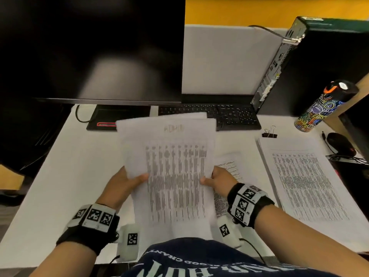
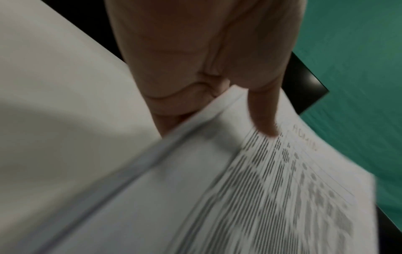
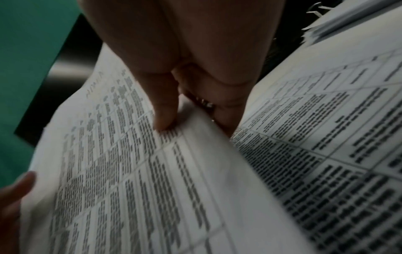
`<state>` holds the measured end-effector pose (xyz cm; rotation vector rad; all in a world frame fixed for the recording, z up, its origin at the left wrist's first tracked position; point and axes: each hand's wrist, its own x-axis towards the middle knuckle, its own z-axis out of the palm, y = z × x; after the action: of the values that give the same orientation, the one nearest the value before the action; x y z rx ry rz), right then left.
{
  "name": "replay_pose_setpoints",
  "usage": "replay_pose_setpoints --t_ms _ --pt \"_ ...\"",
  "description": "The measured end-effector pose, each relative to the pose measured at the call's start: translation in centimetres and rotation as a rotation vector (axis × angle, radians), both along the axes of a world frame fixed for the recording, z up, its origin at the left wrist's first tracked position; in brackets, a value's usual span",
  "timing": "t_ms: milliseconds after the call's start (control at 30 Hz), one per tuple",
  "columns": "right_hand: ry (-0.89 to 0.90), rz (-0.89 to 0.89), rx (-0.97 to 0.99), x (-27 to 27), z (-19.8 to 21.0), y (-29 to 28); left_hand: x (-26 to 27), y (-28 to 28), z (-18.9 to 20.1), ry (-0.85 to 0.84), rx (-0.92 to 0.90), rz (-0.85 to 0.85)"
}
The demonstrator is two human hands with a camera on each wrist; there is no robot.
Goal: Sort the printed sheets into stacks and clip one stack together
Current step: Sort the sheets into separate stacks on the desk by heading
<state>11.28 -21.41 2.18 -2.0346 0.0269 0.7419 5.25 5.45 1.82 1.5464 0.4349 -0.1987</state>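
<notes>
Left hand (image 1: 124, 181) and right hand (image 1: 218, 179) pinch one bundle of white printed sheets (image 1: 171, 170); one stack (image 1: 305, 176) and one black binder clip (image 1: 269, 133) lie on the desk.

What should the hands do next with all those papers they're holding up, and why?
Probably set them down. Both the left hand and the right hand pinch the held sheets by their side edges above the desk. One stack already lies to the right, and the binder clip sits untouched beyond it, so clipping likely waits until these sheets are placed.
</notes>
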Motion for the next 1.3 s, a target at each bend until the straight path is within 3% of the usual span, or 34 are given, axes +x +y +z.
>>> replay_pose_setpoints --t_ms 133,233,333,433,533,667,733,867,1133,1300 --pt "-0.072 0.316 -0.35 0.1 -1.1 0.5 -0.5 1.2 -0.5 0.031 -0.08 -0.027" --pt "-0.222 0.313 -0.473 2.2 -1.6 0.0 -1.8 1.3 -1.1 0.012 -0.077 -0.093" --pt "-0.239 0.221 -0.523 4.7 -1.4 -1.1 -2.6 0.7 -0.9 0.003 -0.016 -0.142" --pt "-0.189 0.354 -0.542 6.5 -2.0 -1.0 -3.1 0.4 -0.1 -0.013 -0.028 -0.13" --pt "-0.226 0.53 -0.826 7.1 -2.3 -0.4 -3.4 0.7 -0.3 -0.006 -0.007 -0.138" --pt "-0.141 0.633 -0.967 7.6 -2.5 -0.1 -3.7 1.5 -2.0 0.067 0.087 -0.095" --pt "-0.091 0.634 -0.947 7.7 -2.4 -0.4 -4.0 1.7 -2.6 0.075 0.108 -0.078" --pt "-0.082 0.435 -0.743 8.2 -1.4 -1.0 -4.1 1.6 -2.3 0.064 0.118 -0.075" --pt "-0.069 0.11 -0.633 10.4 -1.2 -3.6 -3.7 1.3 -1.9 0.021 0.08 -0.088" --pt "-0.048 0.107 -0.565 9.2 -1.5 -3.2 -3.4 1.7 -2.6 0.013 0.097 -0.117"
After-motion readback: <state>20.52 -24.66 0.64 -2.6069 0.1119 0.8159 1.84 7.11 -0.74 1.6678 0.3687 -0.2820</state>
